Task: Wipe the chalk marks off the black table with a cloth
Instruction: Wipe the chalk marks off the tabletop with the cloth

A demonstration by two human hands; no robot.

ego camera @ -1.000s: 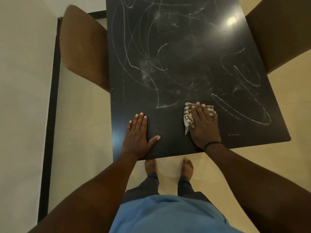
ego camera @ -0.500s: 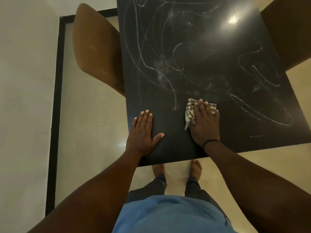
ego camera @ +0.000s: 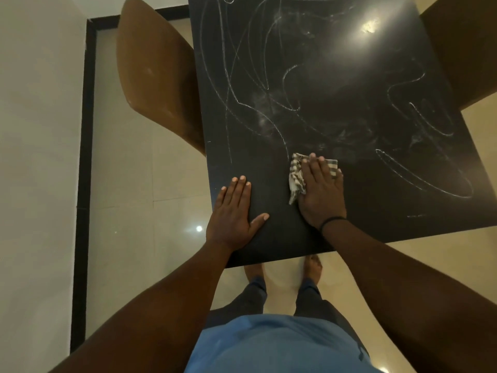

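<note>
Right hand flat on the cloth, palm down, fingers spread straight and pressing it against the black counter; not curled round it, so pinned under the palm, not pinched. Left hand flat and empty on bare counter near the front left corner, fingers together, thumb out, apparently bracing.

Cloth: small, striped pale and dark, crumpled, lying near the front middle of the counter, well apart from the left hand. Bunched folds poking out to the left of the palm and past the fingertips. Probably light, soft and limp, with no stiffness of its own; likely to ruck up or slide out from under a loose palm on so glossy a surface. Best held broadly, weight through the whole palm and fingers, with the loose left edge tucked under or folded in to keep a thick pad.

Chalk marks: long looping white lines across most of the counter beyond the cloth, with smudged powdery patches around the middle. Strip nearest the front edge looks mostly dark and clean, apart from a short faint dash at the right. Most of the wiping seems left to do. Brown chair tucked at the left side.
</note>
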